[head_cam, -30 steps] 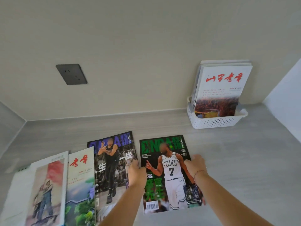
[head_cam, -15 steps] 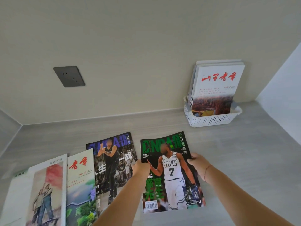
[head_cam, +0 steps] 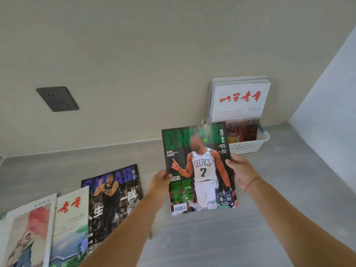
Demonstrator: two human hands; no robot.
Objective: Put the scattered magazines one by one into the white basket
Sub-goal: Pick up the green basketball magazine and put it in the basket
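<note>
A green basketball magazine [head_cam: 198,166] is lifted off the grey counter, cover toward me. My left hand [head_cam: 159,180] grips its left edge and my right hand [head_cam: 240,170] grips its right edge. Behind it at the back right stands the white basket [head_cam: 248,145], holding several upright magazines, the front one white with red characters [head_cam: 238,105]. The held magazine's top corner overlaps the basket's left side in view. On the counter at the left lie a dark blue basketball magazine [head_cam: 113,197], a magazine with red characters [head_cam: 71,224] and a pale illustrated one [head_cam: 27,237].
The grey counter [head_cam: 289,209] meets a beige back wall with a dark socket plate [head_cam: 57,98]. A pale side wall [head_cam: 327,105] closes the right side just past the basket. The left magazines overlap each other near the counter's front left.
The green magazine lay flat on the counter with both hands at its edges; now both hands have lifted it and carried it up and right toward the basket.
</note>
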